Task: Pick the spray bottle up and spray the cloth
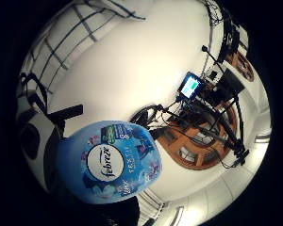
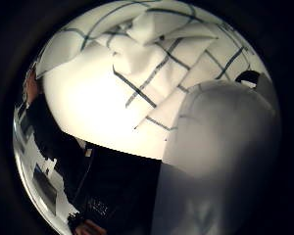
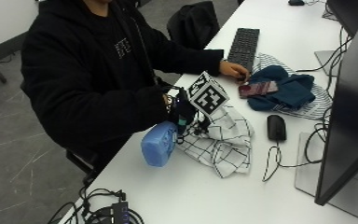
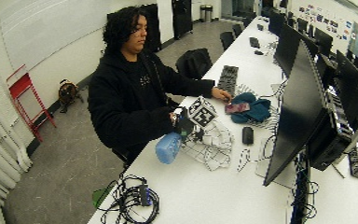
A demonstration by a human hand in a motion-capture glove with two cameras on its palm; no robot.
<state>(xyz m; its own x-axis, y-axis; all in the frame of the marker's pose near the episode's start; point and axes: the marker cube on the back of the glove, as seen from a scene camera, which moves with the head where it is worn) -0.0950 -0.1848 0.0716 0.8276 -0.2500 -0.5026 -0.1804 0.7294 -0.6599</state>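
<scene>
The blue spray bottle [image 3: 159, 143] hangs tilted at the desk's [image 3: 185, 196] near edge, its top gripped by the gloved right hand [image 3: 182, 112], fingers curled round it. Its label reads "febreze". The checked cloth [image 3: 225, 140] lies crumpled just beside it, bare desk in front. Beyond: mouse [image 3: 276, 127], keyboard [image 3: 244, 45].

A spray bottle [image 3: 159, 143] is seen on the desk [image 3: 185, 196] beside a cloth [image 3: 223, 140], with a mouse [image 3: 276, 127] beyond it and a keyboard [image 3: 244, 45] farther along the desk.
</scene>
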